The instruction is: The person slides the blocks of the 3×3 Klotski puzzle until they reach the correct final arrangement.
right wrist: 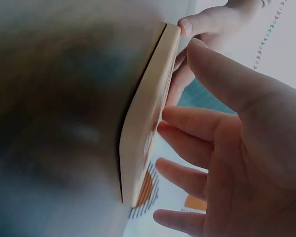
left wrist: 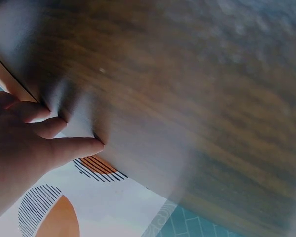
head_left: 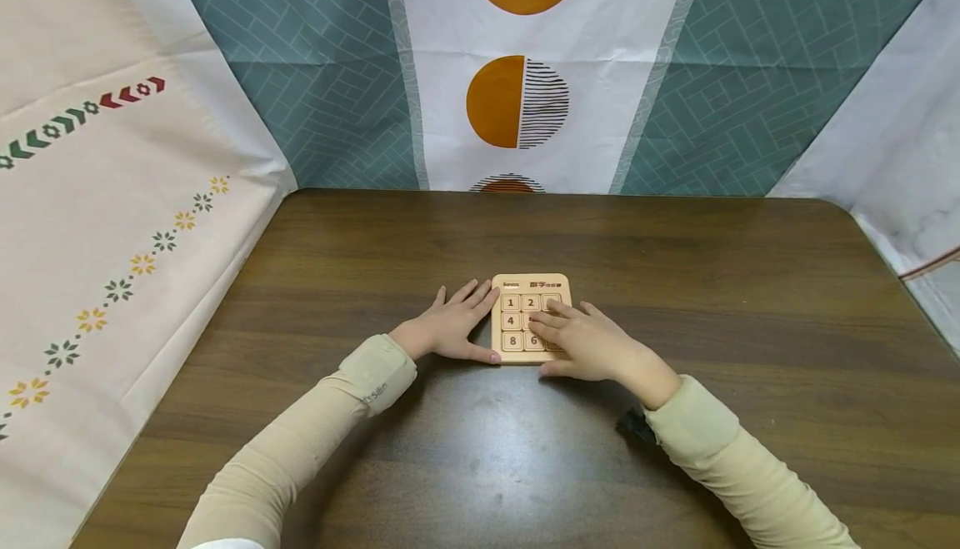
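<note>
A light wooden number sliding puzzle [head_left: 528,288] lies flat on the table; tiles 1, 2, 4, 8 and 6 can be read. My left hand [head_left: 456,324] lies at its left side, fingers spread, with forefinger and thumb tips at the frame's edge. Over the right and middle tiles reaches my right hand [head_left: 592,345], hiding several of them. In the right wrist view its fingers [right wrist: 187,118] extend loosely over the puzzle's face, and the thumb is held apart. The left wrist view shows the left fingertips [left wrist: 79,147] on the tabletop.
The brown wooden table [head_left: 337,241] extends around the puzzle on all sides. Behind it hangs a patterned cloth [head_left: 337,116] in teal and white. A white cloth [head_left: 112,282] with flower motifs borders the left side. A dark strap end [head_left: 636,426] hangs by the right wrist.
</note>
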`<state>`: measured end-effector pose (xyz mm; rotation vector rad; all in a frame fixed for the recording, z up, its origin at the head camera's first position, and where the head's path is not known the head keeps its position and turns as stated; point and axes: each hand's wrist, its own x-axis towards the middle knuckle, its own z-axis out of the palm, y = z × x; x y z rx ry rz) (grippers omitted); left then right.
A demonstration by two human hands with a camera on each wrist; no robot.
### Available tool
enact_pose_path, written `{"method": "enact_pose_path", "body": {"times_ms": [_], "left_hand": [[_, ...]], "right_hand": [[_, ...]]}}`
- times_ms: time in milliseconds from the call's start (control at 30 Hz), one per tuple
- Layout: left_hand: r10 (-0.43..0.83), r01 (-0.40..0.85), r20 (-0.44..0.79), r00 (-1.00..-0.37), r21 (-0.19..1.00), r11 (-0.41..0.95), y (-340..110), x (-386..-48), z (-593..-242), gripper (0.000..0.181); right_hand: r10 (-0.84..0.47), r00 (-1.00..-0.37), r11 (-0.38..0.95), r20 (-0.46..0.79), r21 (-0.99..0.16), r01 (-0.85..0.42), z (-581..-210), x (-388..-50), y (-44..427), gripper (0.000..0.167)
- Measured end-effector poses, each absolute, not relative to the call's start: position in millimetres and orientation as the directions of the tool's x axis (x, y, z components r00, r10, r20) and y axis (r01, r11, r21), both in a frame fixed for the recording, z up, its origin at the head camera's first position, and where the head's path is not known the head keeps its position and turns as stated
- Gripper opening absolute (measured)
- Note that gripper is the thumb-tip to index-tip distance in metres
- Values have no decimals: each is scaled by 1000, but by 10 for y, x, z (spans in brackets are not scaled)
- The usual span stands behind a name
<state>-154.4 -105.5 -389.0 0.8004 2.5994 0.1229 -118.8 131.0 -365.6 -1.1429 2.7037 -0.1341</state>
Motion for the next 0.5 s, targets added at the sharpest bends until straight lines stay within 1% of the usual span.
{"method": "enact_pose_path", "body": {"times_ms": [233,333,500], "left_hand": [[561,522,-360,-746,207,827,-1071,-1548,-3890,105],[560,521,-358,-747,209,828,-1071,-1548,-3888,105],[561,522,-361,-746,207,827,-1060,-1543,-3890,104]], "right_hand": [[-702,-704,712,-109,-143,-687,-3609,-1060,1460,52],[-696,-710,717,-107,-141,-682,-3615,-1072,1488,52],[-699,-710,715,-90,-133,-686,-3643,-1184,1510,52]]}}
